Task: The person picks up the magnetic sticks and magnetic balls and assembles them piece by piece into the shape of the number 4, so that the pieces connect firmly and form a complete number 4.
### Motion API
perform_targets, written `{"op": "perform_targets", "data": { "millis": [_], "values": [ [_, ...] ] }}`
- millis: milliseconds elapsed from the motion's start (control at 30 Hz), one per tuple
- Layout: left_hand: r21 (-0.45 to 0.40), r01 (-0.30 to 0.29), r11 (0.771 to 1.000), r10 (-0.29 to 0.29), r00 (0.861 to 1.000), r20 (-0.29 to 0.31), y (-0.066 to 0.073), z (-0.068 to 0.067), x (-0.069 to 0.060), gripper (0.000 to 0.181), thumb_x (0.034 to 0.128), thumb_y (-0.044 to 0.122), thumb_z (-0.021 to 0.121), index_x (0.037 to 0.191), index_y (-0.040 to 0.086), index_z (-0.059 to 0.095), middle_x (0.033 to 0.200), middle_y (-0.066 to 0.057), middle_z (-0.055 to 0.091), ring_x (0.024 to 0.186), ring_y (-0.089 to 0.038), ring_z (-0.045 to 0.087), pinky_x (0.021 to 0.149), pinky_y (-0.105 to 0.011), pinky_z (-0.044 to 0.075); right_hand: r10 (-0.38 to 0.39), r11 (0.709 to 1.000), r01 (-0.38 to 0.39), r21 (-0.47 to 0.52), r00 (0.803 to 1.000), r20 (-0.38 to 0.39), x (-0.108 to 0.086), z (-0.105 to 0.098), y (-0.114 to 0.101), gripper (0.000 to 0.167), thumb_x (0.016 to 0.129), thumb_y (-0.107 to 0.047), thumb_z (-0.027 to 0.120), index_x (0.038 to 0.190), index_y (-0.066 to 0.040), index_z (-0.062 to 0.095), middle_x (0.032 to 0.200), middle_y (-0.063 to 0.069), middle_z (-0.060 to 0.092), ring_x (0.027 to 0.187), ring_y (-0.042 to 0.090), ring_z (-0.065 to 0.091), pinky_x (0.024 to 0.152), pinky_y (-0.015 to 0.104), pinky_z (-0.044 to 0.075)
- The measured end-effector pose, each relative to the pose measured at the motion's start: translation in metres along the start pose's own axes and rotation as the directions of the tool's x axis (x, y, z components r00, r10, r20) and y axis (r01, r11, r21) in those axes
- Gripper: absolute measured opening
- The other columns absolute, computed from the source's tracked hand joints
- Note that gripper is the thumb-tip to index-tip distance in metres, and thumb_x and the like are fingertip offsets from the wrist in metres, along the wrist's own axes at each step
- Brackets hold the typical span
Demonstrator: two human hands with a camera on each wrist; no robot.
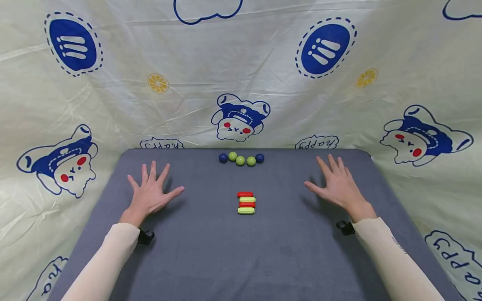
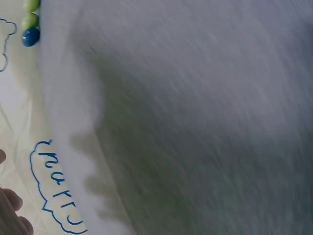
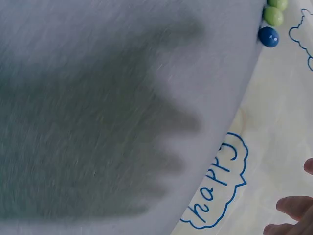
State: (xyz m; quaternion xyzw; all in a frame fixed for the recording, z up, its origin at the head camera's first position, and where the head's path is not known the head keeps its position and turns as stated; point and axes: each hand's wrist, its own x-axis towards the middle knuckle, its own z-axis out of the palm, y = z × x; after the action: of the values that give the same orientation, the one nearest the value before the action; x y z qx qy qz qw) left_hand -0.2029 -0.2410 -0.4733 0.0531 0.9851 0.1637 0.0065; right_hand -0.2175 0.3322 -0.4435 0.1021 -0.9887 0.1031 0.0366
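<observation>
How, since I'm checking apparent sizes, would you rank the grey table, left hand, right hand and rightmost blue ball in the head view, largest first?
1. Grey table
2. Left hand and right hand: too alike to rank apart
3. Rightmost blue ball

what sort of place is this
Probably a curtained-off tabletop workspace: cartoon-printed sheeting lines the far side and both flanks of a gray tabletop, with small green and blue balls lined up near its far edge.
</observation>
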Motion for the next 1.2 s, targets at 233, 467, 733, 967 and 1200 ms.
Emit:
{"op": "perform_targets", "data": {
  "millis": [233, 467, 733, 967, 1200],
  "values": [
    [-0.103, 0.011, 0.995, -0.017, 0.998, -0.058, 0.023, 0.005, -0.003, 0.101, 0.0910, 0.080, 0.048, 0.167, 0.021, 0.015, 0.171, -0.025, -0.002, 0.155, -0.051, -0.013, 0.107, -0.084, -0.010, 0.006, 0.993, -0.003, 0.119, 1.000, -0.029, -0.004, 0.009, -0.016, 0.097, 0.095, -0.064, 0.061, 0.164, -0.008, 0.022, 0.166, 0.032, 0.020, 0.150, 0.058, 0.018, 0.110, 0.078, 0.024],
    [-0.246, 0.023, 0.969, -0.045, 0.995, -0.086, 0.051, 0.022, -0.004, 0.097, 0.0925, 0.073, 0.052, 0.166, 0.021, 0.017, 0.172, -0.023, 0.004, 0.156, -0.052, -0.004, 0.111, -0.083, -0.001, 0.028, 0.974, -0.026, 0.225, 1.000, -0.006, -0.008, 0.026, -0.038, 0.098, 0.094, -0.065, 0.061, 0.165, -0.010, 0.020, 0.166, 0.028, 0.022, 0.149, 0.053, 0.026, 0.112, 0.074, 0.027],
    [-0.404, -0.007, 0.915, -0.058, 0.987, -0.148, 0.078, 0.047, -0.012, 0.086, 0.0963, 0.060, 0.056, 0.165, 0.019, 0.024, 0.171, -0.023, 0.014, 0.156, -0.053, 0.006, 0.112, -0.082, 0.004, 0.038, 0.938, -0.035, 0.345, 0.999, -0.002, -0.016, 0.044, -0.060, 0.094, 0.094, -0.062, 0.064, 0.165, -0.015, 0.023, 0.166, 0.024, 0.027, 0.151, 0.047, 0.028, 0.114, 0.070, 0.029],
    [-0.492, -0.046, 0.869, -0.045, 0.984, -0.172, 0.091, 0.058, -0.020, 0.082, 0.0968, 0.052, 0.061, 0.163, 0.016, 0.029, 0.168, -0.021, 0.024, 0.157, -0.049, 0.011, 0.118, -0.075, 0.009, 0.057, 0.910, -0.053, 0.410, 0.998, 0.004, -0.023, 0.057, -0.079, 0.090, 0.094, -0.058, 0.067, 0.162, -0.013, 0.029, 0.164, 0.020, 0.032, 0.144, 0.042, 0.042, 0.112, 0.066, 0.037],
    [-0.545, -0.067, 0.836, -0.014, 0.990, -0.143, 0.103, 0.058, -0.016, 0.083, 0.0952, 0.055, 0.064, 0.163, 0.021, 0.029, 0.168, -0.015, 0.028, 0.156, -0.038, 0.026, 0.121, -0.064, 0.024, 0.014, 0.906, -0.023, 0.422, 1.000, 0.024, -0.018, 0.066, -0.104, 0.086, 0.094, -0.053, 0.069, 0.161, -0.013, 0.033, 0.156, 0.019, 0.044, 0.129, 0.037, 0.056, 0.102, 0.061, 0.048]
  ]
}}
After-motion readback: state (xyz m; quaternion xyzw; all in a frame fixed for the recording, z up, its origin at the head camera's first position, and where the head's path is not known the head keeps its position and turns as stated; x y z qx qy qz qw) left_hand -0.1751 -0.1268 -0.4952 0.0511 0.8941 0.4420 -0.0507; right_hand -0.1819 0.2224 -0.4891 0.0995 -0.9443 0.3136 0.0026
